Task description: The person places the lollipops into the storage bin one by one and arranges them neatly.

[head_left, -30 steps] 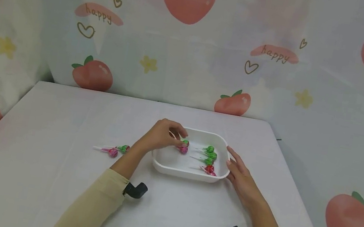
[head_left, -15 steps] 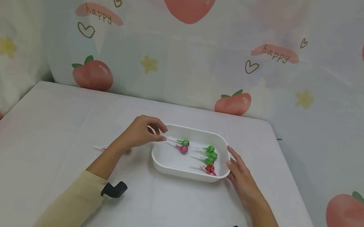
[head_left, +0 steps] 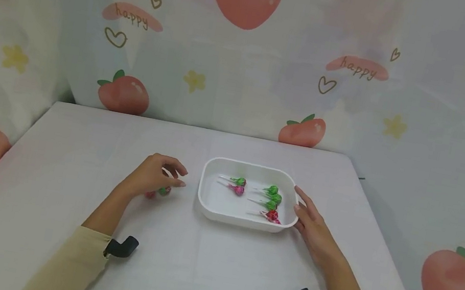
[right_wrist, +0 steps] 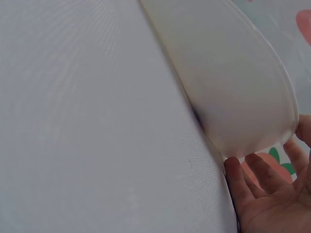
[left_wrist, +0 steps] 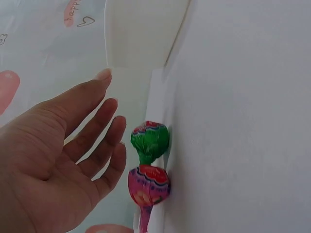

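In the head view my left hand [head_left: 154, 175] hovers over the table left of the tray, its fingers loosely bent and holding nothing. Beside it in the left wrist view lie two wrapped lollipops, a green lollipop [left_wrist: 150, 141] and a pink lollipop [left_wrist: 149, 184]; the hand partly covers them in the head view. My right hand [head_left: 316, 235] touches the right end of a white plastic tray [head_left: 242, 223] with fairly straight fingers. Inside the tray, a green lollipop [head_left: 239, 181] and a pink lollipop [head_left: 237, 189] lie left of several others, including a green one [head_left: 270, 205] and a red one [head_left: 271, 214].
A white cloth covers the table [head_left: 209, 276]. Behind the table's far edge hangs a patterned curtain [head_left: 243, 84] with peaches and "happy" print, which also runs along both sides.
My left hand has left the tray and moved left, back over the lollipops on the table. A green and a pink lollipop lie in the tray where it was. My right hand stays at the tray.
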The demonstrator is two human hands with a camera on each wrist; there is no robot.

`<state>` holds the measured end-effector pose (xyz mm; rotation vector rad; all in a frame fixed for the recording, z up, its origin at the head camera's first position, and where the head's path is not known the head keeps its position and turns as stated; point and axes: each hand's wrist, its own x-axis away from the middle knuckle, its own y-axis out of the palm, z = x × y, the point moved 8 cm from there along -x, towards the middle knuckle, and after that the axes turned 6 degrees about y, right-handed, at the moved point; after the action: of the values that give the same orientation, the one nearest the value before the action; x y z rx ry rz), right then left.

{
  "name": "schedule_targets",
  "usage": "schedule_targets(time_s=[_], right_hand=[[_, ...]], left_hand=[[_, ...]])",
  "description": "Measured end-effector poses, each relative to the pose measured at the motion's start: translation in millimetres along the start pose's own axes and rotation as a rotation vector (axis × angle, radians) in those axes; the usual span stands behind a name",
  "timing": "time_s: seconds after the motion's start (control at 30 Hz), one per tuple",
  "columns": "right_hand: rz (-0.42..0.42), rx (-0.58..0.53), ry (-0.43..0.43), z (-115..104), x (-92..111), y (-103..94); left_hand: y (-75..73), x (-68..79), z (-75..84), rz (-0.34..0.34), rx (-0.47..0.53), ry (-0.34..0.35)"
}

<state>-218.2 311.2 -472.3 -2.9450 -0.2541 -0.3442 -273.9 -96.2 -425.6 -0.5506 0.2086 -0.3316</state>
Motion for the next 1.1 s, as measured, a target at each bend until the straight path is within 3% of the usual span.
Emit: schedule_targets(time_s=[0.47, 1.1], right_hand=[[-0.016, -0.020, -0.009, 1, -2, -0.9], [-0.011, -0.021, -0.010, 2, -2, -0.3]], left_hand=[[-18.3, 22.9, -33.7, -0.049, -0.062, -0.061], [-12.2, 27.3, -39.0, -0.050, -0.083, -0.068]])
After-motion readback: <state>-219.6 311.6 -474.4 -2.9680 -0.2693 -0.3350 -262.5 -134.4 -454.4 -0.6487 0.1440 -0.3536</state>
